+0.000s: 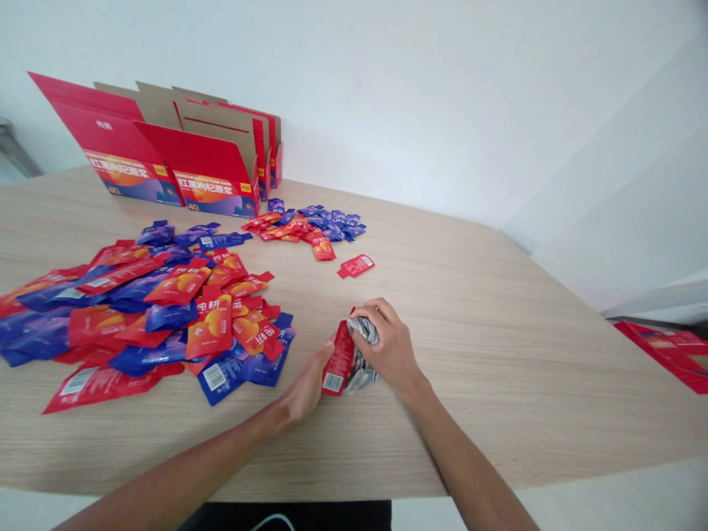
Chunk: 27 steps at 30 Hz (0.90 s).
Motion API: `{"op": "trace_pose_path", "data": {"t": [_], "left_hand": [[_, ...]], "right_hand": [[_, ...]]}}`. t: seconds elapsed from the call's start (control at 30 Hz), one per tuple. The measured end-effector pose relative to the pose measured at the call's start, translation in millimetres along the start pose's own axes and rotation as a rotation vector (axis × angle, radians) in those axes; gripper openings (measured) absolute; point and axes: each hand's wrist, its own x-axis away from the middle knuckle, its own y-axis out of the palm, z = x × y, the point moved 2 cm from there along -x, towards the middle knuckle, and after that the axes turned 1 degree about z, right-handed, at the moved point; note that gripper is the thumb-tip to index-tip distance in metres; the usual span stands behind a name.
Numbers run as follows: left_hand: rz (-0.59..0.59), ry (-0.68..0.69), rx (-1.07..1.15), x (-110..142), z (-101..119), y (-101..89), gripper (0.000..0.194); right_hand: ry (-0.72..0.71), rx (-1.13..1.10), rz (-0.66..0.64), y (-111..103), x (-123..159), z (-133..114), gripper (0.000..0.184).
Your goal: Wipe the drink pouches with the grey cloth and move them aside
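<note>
My left hand (307, 385) grips a red pouch (338, 365) by its left edge, low over the table. The pouch stands nearly upright with its printed back and barcode toward me. Bunched in my right hand (391, 346) is a crumpled grey-and-white cloth (362, 376), pressed against the right side of the pouch. My right fingers curl round the cloth near the pouch's top. The left fingertips are hidden behind the pouch. Beyond my hands a single red sachet (358, 265) lies flat on the table.
A large heap of red and blue pouches (209, 324) spreads on the left. Behind it lies a smaller pile of red and purple sachets (302, 227). Several opened red cartons (215, 188) stand at the back left, near the wall. Another red box (664, 346) shows at the right edge.
</note>
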Motion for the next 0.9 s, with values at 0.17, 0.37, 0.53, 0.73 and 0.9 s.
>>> {"op": "trace_pose_path", "data": {"t": [0.17, 0.37, 0.53, 0.73, 0.9], "left_hand": [[0.043, 0.086, -0.085, -4, -8, -8.6, 0.036], [0.243, 0.061, -0.063, -9, 0, -19.5, 0.034], [0.244, 0.029, -0.081, -9, 6, -18.8, 0.035], [0.084, 0.025, -0.117, -9, -4, -10.4, 0.041], [0.000, -0.009, -0.142, -4, -6, -10.1, 0.038]], "right_hand": [[-0.068, -0.019, -0.080, 3, 1, -4, 0.020], [-0.327, -0.061, -0.365, 18, 11, -26, 0.024], [-0.345, -0.044, -0.355, 20, 11, -30, 0.023], [-0.065, 0.000, -0.082, 7, 2, -9, 0.017], [0.003, 0.034, -0.068, 1, -1, 2, 0.018]]}}
